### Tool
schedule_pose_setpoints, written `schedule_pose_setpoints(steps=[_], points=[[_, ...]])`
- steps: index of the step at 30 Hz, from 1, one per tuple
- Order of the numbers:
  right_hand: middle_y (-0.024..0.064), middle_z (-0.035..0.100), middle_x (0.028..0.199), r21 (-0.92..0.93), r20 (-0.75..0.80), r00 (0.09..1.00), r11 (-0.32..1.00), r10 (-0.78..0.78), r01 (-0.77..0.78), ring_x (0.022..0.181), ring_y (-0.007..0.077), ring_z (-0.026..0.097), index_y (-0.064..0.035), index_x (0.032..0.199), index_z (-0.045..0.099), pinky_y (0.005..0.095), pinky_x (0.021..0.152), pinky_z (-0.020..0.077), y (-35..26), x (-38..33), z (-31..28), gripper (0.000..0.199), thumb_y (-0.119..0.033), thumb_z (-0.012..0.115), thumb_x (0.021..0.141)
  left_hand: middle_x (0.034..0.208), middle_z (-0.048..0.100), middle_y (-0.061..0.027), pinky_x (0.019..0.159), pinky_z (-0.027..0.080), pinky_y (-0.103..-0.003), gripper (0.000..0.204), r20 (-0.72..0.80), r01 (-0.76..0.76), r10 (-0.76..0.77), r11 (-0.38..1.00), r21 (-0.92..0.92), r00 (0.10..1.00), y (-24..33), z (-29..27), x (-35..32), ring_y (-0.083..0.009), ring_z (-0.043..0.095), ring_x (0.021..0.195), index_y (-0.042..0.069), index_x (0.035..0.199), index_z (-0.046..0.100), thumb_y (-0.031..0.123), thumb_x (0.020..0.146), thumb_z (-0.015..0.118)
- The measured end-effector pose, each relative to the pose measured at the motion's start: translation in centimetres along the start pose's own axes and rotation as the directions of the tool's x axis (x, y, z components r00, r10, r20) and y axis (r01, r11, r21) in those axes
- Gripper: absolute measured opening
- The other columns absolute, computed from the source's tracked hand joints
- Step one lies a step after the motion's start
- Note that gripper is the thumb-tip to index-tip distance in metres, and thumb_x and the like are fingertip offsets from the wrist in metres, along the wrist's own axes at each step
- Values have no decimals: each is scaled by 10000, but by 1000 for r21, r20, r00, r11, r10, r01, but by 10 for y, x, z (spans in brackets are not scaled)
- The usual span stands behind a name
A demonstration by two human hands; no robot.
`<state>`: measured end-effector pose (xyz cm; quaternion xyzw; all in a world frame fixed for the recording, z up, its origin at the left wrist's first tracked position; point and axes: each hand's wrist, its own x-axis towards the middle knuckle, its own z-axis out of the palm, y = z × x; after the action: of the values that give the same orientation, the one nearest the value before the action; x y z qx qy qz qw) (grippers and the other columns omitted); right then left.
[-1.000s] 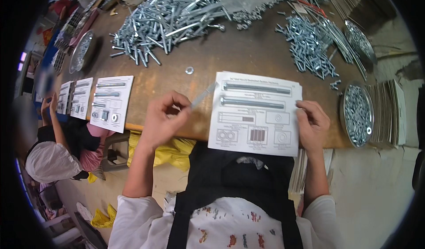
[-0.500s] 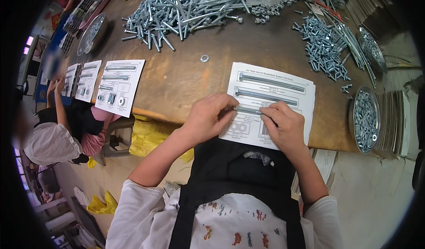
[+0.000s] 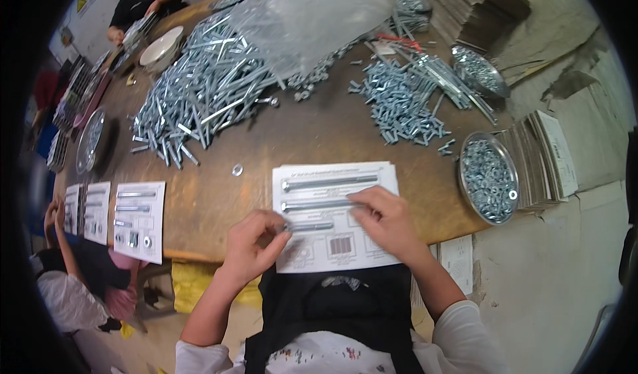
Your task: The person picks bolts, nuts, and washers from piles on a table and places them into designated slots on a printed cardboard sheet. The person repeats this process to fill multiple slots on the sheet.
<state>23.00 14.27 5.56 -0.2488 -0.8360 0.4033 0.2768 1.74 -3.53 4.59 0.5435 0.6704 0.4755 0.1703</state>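
Note:
A white printed card (image 3: 332, 214) lies at the near edge of the brown table (image 3: 319, 134). Two long silver bolts rest on it, one near its top (image 3: 329, 182) and one below that (image 3: 319, 205). My left hand (image 3: 252, 248) pinches the head end of a third, shorter bolt (image 3: 311, 226) that lies on the card. My right hand (image 3: 385, 221) rests on the card's right half, its fingertips touching the end of the middle bolt.
A large heap of long bolts (image 3: 199, 95) and a clear plastic bag (image 3: 312, 15) fill the far side. Shorter bolts (image 3: 399, 105) lie right of centre. A round dish of nuts (image 3: 487, 176) sits right, beside stacked cards (image 3: 541, 158). A loose washer (image 3: 236, 170) and filled cards (image 3: 138, 220) lie left. Other people work nearby.
My hands have spread apart on the card. The left hand has shifted left to the short bolt's head, and the right hand has moved right to the middle bolt's end.

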Motion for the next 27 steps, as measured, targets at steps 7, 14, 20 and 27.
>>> schedule_pose_setpoints(steps=[7, 14, 20, 27], points=[[140, 730, 966, -153, -114, 989, 982, 95, -111, 803, 226, 705, -11, 1105, 708, 322, 734, 548, 72, 97, -41, 267, -91, 656, 855, 894, 671, -126, 638, 522, -338, 154, 69, -34, 31, 999, 32, 997, 15, 3, 85, -275, 658, 752, 22, 932, 698, 171, 917, 661], [152, 696, 1097, -320, 25, 998, 946, -50, 55, 1023, 340, 662, -55, 1125, 690, 441, 882, 524, 84, 208, 33, 302, -141, 631, 842, 1097, 652, -136, 794, 532, -388, 308, -86, -22, 55, 939, 343, 995, -78, 29, 186, -316, 662, 928, 38, 1194, 658, 149, 909, 630], [147, 720, 951, -382, -19, 998, 923, -53, 41, 893, 346, 692, -63, 1058, 719, 451, 803, 537, 90, 256, 66, 264, -151, 675, 813, 1095, 666, -140, 831, 524, -444, 347, -121, 66, -9, 878, 475, 993, -101, 47, 233, -339, 658, 964, 71, 1158, 683, 130, 816, 696], [165, 741, 961, -122, -2, 999, 992, 46, -45, 911, 309, 718, -43, 1023, 744, 374, 834, 555, 82, 226, 44, 241, -137, 653, 820, 977, 730, -110, 805, 555, -339, 281, -191, 64, -24, 977, 206, 981, -107, 34, 218, -214, 702, 891, 41, 1113, 699, 51, 832, 697]])
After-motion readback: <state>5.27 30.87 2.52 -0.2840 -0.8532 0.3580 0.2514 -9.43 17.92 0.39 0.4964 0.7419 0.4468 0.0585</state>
